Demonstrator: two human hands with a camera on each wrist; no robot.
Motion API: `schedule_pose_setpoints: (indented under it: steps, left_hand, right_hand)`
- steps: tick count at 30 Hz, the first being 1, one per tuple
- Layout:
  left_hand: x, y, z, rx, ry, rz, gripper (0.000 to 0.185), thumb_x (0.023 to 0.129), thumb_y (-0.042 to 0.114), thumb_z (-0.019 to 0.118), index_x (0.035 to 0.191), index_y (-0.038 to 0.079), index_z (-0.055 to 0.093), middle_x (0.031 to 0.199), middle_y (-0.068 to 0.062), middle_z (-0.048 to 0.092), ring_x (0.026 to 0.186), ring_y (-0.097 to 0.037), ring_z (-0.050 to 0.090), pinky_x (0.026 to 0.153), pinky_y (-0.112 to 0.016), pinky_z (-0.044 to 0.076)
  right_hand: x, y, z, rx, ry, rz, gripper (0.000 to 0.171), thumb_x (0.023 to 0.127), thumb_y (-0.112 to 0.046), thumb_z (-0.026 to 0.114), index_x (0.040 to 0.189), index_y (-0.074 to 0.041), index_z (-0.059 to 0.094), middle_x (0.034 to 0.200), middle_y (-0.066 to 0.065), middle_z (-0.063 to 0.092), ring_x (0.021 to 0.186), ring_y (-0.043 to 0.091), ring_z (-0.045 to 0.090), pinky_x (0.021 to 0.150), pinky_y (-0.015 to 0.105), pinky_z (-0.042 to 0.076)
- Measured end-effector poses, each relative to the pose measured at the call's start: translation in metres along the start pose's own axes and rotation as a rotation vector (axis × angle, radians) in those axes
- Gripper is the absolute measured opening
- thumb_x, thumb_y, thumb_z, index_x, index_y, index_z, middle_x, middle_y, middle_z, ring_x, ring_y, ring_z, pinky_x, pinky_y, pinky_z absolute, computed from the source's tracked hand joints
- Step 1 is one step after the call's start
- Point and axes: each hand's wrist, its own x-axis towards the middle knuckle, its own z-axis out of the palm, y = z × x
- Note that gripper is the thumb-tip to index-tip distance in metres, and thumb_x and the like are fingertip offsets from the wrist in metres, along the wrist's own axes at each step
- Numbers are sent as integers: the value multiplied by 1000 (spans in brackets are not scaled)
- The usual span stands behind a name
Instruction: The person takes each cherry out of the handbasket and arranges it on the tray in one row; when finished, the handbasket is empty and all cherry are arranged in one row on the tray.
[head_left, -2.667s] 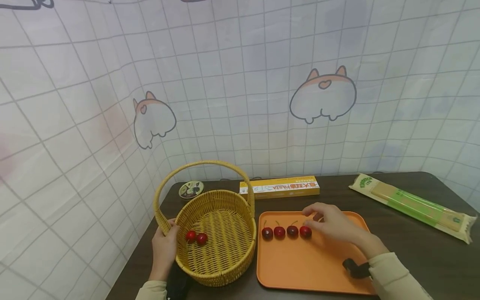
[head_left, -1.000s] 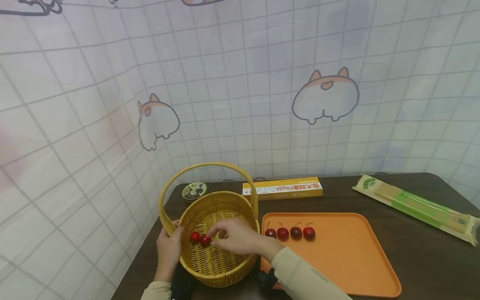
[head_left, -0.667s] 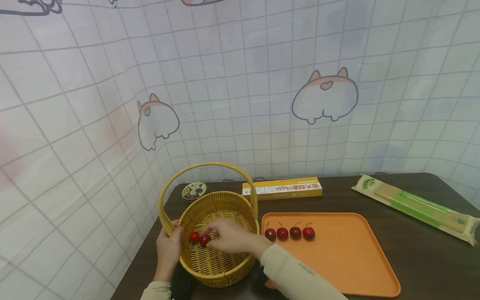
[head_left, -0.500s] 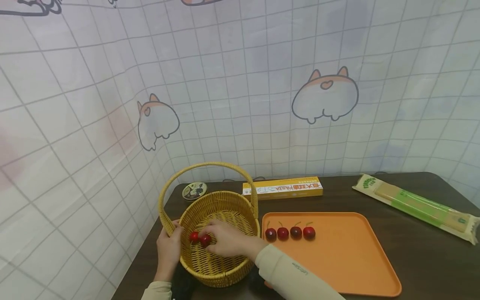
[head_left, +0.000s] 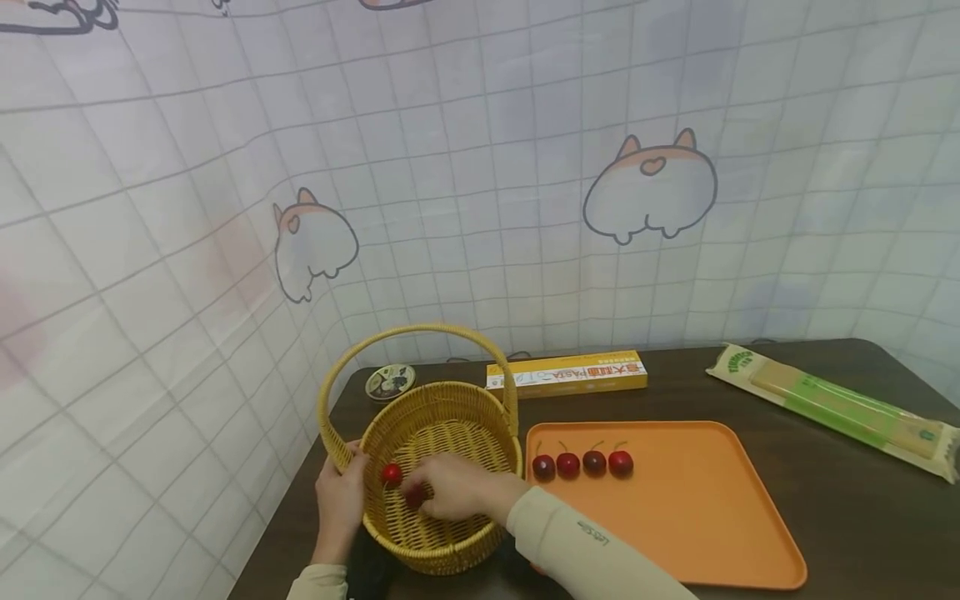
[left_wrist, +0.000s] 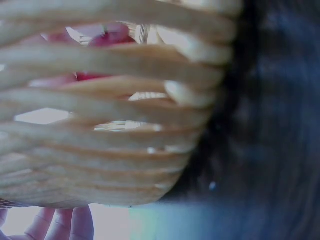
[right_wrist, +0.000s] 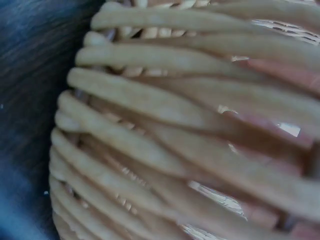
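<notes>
A round yellow wicker basket (head_left: 450,557) with a tall arched handle stands on the table. At its left side, my left hand (head_left: 339,500) grips the rim by the foot of the handle; its fingertips also show below the weave in the left wrist view. My right hand (head_left: 453,487) reaches inside and pinches a dark red cherry (head_left: 416,497) low over the woven bottom, partly covered by the fingers. A brighter red cherry (head_left: 392,474) lies in the basket just left of it. In the right wrist view, the basket's weave (right_wrist: 150,105) covers most of that hand.
An orange tray (head_left: 675,533) right of the basket carries a row of several stemmed cherries (head_left: 594,463). Behind stand a yellow pasta box (head_left: 567,375) and a round tin (head_left: 390,382). A green noodle packet (head_left: 832,408) lies at the back right.
My right hand has moved left from the tray's cherries into the basket. There it has taken hold of the dark cherry and shifted it away from the brighter one. My left hand keeps its grip.
</notes>
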Motion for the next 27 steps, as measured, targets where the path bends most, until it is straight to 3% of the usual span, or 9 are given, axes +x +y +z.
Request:
schedule_pose_setpoints:
  steps: [11, 18, 27]
  left_hand:
    - [1, 0, 1, -5, -3, 14, 25, 97, 18, 53, 114, 2, 63, 113, -19, 64, 88, -24, 56, 70, -27, 46]
    - [1, 2, 1, -19, -4, 17, 25, 97, 16, 52, 114, 1, 62, 116, -20, 64, 93, -27, 58, 71, -25, 47]
    - [-1, 3, -1, 1, -16, 17, 28, 98, 19, 50, 116, 1, 62, 118, -20, 63, 95, -27, 57, 72, -28, 47]
  right_hand:
    - [-2, -1, 2, 49, -20, 43, 37, 81, -8, 76, 116, -16, 71, 106, -9, 68, 95, 2, 59, 80, 20, 47]
    - [0, -3, 2, 52, -51, 35, 33, 80, -18, 80, 111, -18, 72, 100, -13, 67, 91, 0, 57, 79, 20, 47]
    - [-2, -4, 1, 70, -34, 26, 28, 81, -16, 78, 108, -17, 72, 94, -12, 67, 85, -1, 56, 74, 18, 46]
